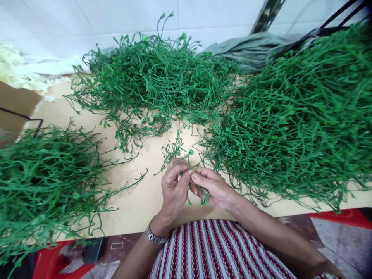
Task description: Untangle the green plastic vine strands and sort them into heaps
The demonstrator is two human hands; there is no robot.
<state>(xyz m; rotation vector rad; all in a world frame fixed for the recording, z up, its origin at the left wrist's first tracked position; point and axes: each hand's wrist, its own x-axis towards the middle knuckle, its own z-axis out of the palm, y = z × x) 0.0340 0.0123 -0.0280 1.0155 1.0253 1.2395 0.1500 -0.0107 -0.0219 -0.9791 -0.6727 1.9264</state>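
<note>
Here, both hands meet over the tan table (139, 201), just below the middle of the view. The left hand (173, 190) and right hand (213, 188) each pinch the same green plastic sprig (186, 162), fingers closed narrow on its stem. It looks light, thin and springy, likely to bend rather than snap, and best held at the thicker stem where the fingers already sit. Its long axis runs roughly from 6 to 12 o'clock, branched tips fanning toward 11 o'clock. Heaps of similar stems lie at 9 o'clock (43, 178), 12 o'clock (151, 81) and 3 o'clock (299, 120).
</note>
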